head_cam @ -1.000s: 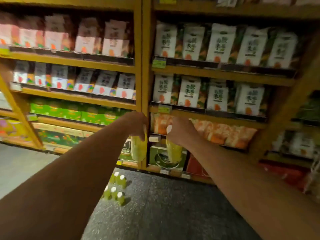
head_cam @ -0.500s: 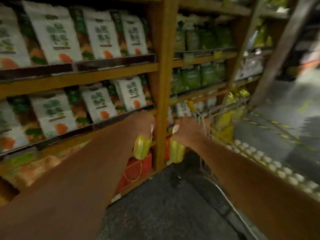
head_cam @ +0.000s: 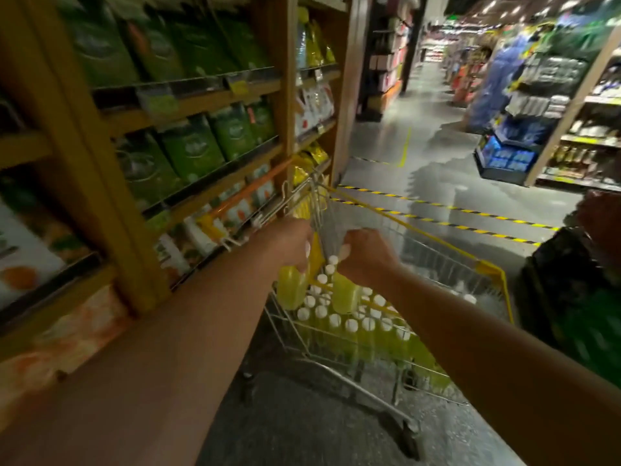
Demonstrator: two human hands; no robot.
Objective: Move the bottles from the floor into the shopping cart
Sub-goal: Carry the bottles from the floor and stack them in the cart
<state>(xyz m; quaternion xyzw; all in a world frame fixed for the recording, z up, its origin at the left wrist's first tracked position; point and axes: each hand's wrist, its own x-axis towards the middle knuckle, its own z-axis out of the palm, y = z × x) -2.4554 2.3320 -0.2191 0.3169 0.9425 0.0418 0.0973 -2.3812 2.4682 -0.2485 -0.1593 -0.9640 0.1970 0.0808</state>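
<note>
The view has swung off the shelving [head_cam: 201,129], which a second ago filled the frame and now runs along the left of the shopping cart [head_cam: 437,260], and both arms have come round with it. The carry therefore looks almost done, with lowering and letting go still ahead. The cluster of bottles on the floor has passed out of view.

Inside the cart, white-capped bottles [head_cam: 353,326] already stand packed in rows. Above its near left corner, the left hand [head_cam: 289,243] and right hand [head_cam: 364,255] hang side by side. Each has its fingers curled tight round the neck of a bottle. The left yellow bottle [head_cam: 290,290] dangles just outside the near rim, and the right yellow bottle [head_cam: 346,295] hangs over the standing caps.
</note>
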